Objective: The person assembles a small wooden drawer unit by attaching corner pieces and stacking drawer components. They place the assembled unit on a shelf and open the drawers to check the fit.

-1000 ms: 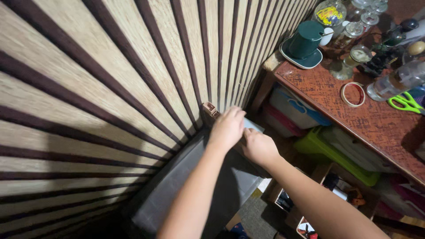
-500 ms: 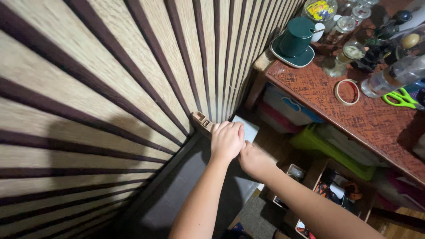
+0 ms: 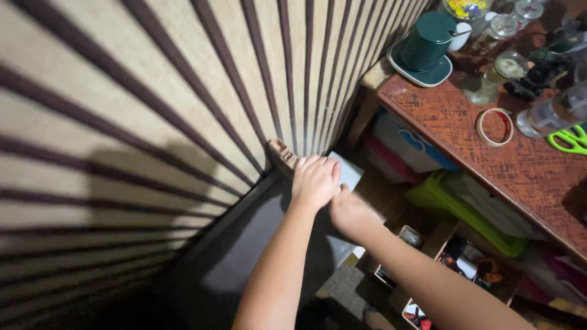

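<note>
My left hand [image 3: 315,180] is curled down at the foot of a slatted wall [image 3: 183,91] of pale strips and dark battens. Its fingers close over the edge of a pale rectangular sheet [image 3: 348,172]. A small brown wooden piece [image 3: 280,151] sticks out of the wall base just left of that hand. My right hand [image 3: 347,214] sits right below the left one, touching it, fingers folded; what it holds is hidden. A dark grey flat panel [image 3: 244,244] lies under both forearms.
To the right stands a reddish-brown table [image 3: 465,140] with a green cup on a saucer [image 3: 425,46], a tape ring [image 3: 495,126], green scissors [image 3: 572,139] and glass jars. Under it are green bins [image 3: 452,205] and small open boxes [image 3: 458,260].
Both hands have moved down and a little left along the wall base, staying together. The view has shifted, so the table sits further right and higher.
</note>
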